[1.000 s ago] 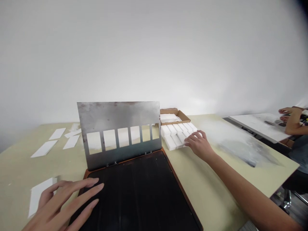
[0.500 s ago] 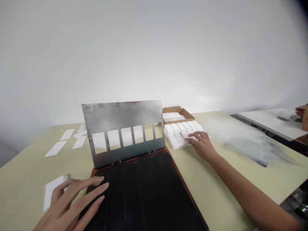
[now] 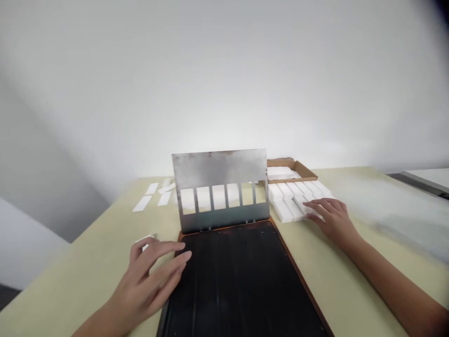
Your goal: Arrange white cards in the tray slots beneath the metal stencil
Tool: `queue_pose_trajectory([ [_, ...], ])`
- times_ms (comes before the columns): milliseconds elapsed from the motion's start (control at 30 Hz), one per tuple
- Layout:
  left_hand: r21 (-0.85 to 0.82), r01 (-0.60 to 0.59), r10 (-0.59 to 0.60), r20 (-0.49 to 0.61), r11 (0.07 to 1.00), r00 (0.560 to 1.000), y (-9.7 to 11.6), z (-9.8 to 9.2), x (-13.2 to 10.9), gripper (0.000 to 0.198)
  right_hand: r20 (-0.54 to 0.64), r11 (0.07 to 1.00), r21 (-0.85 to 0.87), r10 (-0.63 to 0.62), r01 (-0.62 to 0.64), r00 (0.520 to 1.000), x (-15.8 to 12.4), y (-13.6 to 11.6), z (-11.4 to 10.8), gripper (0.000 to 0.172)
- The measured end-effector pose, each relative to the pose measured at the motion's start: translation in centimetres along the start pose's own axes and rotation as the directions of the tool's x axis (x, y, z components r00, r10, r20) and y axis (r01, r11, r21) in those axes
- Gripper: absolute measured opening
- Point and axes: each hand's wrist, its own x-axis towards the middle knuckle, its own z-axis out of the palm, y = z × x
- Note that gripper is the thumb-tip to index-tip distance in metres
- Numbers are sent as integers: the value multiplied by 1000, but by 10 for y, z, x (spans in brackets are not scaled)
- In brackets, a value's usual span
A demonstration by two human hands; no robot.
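A black panel with a brown edge (image 3: 242, 276) lies before me, and hinged to its far side is a metal flap with a row of rectangular windows (image 3: 220, 166), standing raised. My left hand (image 3: 149, 278) is open at the panel's left edge, its fingertips over the black surface. To the right of the flap are white blocks (image 3: 286, 210) in stacked rows. My right hand (image 3: 335, 222) reaches to their right front side, thumb and fingers apart at the blocks. Nothing shows lifted in it; whether the fingertips press on a block I cannot tell.
Behind the blocks stands a shallow cardboard box (image 3: 310, 174) with white contents. Several flat white pieces (image 3: 142, 203) lie at the far left of the pale yellow table (image 3: 80, 281); another is partly hidden behind my left hand. A grey wall rises behind. Another surface (image 3: 430, 175) lies at the right.
My view has turned left, so everything sits further right in the picture. The right hand stays at the blocks, and the left hand stays at the panel's left edge.
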Motion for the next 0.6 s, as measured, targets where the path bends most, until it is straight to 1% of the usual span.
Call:
queue_pose_trajectory([
  [67,66,18,-15,-45,998,999,-5,-12,1,46,-16,1000,14,9,-9,1000,-2,3,3,27],
  [133,131,77,-59,-136,988,989,-17,-26,3,43,-26,999,23,24,-24,999,-4,5,6,28],
  [200,174,184,-140,-239,967,961,-36,-39,11,35,-25,999,33,34,-33,999,-6,8,9,29],
  [233,181,240,-188,-265,954,946,-48,-43,18,30,-26,999,38,40,-39,999,-8,9,11,31],
  [267,183,289,-238,-258,940,937,-62,-45,26,27,-31,998,43,49,-48,998,-9,11,13,33],
  [300,182,314,-279,-196,932,940,-78,-44,36,28,-40,997,46,63,-61,997,-11,12,14,35],
  [333,178,331,-319,-94,927,943,-93,-40,47,29,-52,996,49,82,-79,995,-13,13,16,39],
  [367,173,337,-347,26,925,938,-109,-33,58,30,-65,994,50,103,-99,993,-16,14,18,42],
  [400,168,333,-358,154,928,921,-124,-22,69,29,-78,991,52,124,-120,989,-18,15,19,45],
  [433,163,327,-361,271,931,892,-137,-10,78,30,-90,989,53,145,-140,985,-20,15,21,48],
  [500,152,304,-340,449,940,826,-156,18,92,34,-109,984,59,176,-170,978,-23,15,23,51],
  [533,145,290,-322,517,946,793,-161,32,97,35,-115,982,62,186,-179,976,-24,14,24,51],
  [600,129,265,-287,617,956,733,-165,56,101,38,-124,980,68,195,-187,973,-23,14,26,50],
])
